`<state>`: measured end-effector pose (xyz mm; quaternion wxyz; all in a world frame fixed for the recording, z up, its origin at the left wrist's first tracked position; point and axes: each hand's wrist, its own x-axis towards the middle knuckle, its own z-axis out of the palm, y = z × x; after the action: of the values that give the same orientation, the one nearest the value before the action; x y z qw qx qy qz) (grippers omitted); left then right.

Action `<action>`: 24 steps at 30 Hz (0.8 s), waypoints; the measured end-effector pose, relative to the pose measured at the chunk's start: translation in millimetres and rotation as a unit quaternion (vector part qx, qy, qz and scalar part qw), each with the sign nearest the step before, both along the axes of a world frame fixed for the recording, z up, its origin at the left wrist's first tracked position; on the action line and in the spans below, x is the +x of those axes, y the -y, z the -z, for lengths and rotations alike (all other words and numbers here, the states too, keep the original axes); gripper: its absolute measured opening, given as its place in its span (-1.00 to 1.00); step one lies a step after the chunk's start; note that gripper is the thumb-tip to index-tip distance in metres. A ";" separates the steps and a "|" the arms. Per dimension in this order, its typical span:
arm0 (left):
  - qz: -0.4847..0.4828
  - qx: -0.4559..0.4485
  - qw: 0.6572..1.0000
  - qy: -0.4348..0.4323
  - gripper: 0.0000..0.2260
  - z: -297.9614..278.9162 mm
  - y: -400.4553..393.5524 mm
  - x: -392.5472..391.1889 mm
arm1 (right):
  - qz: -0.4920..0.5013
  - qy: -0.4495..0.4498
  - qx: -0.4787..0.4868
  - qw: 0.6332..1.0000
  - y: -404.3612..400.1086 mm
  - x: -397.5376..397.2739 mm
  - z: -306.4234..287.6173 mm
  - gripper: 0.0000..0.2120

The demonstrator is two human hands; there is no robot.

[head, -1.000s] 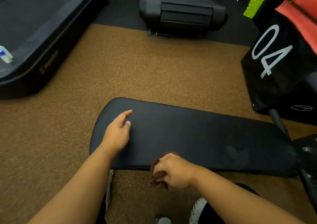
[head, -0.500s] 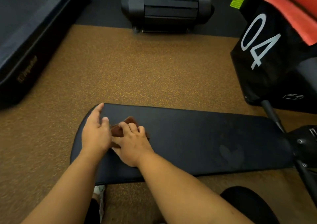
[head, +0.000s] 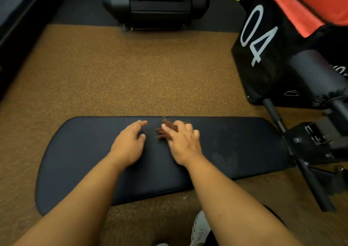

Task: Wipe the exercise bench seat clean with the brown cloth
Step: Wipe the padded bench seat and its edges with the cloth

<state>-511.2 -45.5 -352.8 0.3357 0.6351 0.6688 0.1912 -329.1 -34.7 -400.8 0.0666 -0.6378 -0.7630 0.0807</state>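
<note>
The black padded bench seat [head: 79, 151] lies across the middle of the view on the brown floor. My right hand [head: 183, 142] is on the seat near its far edge and holds the bunched brown cloth [head: 165, 131] down under its curled fingers. Part of the cloth sticks out to the left of the fingers. My left hand [head: 130, 144] rests on the seat just left of the cloth, fingers relaxed and holding nothing. Faint dull smudges show on the seat to the right of my right hand.
The bench's black metal frame [head: 308, 144] and a padded roller [head: 318, 76] stand at the right, beside a black box marked 04 [head: 254, 34]. Treadmill ends [head: 156, 4] sit at the back and far left. My shoe [head: 199, 228] is below the seat.
My right hand carried the cloth from the seat's near edge up onto the pad, then slid it right along the far edge. My left hand shifted right along the seat too.
</note>
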 end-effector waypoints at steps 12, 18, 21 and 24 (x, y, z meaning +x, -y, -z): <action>0.087 -0.027 0.988 -0.121 -0.54 10.0 -7.5 34.7 | 0.390 0.053 -0.050 0.918 11.7 229.1 -3.0 -0.64; 0.041 0.003 0.996 -0.073 -0.57 -3.9 -4.2 30.9 | 0.370 0.045 0.002 0.928 -2.3 145.0 -7.3 -0.66; 0.014 0.028 0.998 -0.048 -0.57 -12.2 -5.7 36.3 | 0.142 -0.001 0.019 0.990 26.1 44.6 -4.0 -0.65; 0.015 0.046 0.998 -0.030 -0.58 -19.3 -6.3 43.9 | -0.115 -0.044 -0.026 0.992 69.8 -43.2 -10.8 -0.68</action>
<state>-467.4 -39.1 -333.5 0.2885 0.6653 0.6597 0.1974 -372.3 -104.5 -390.1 0.0738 -0.5435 -0.8251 0.1353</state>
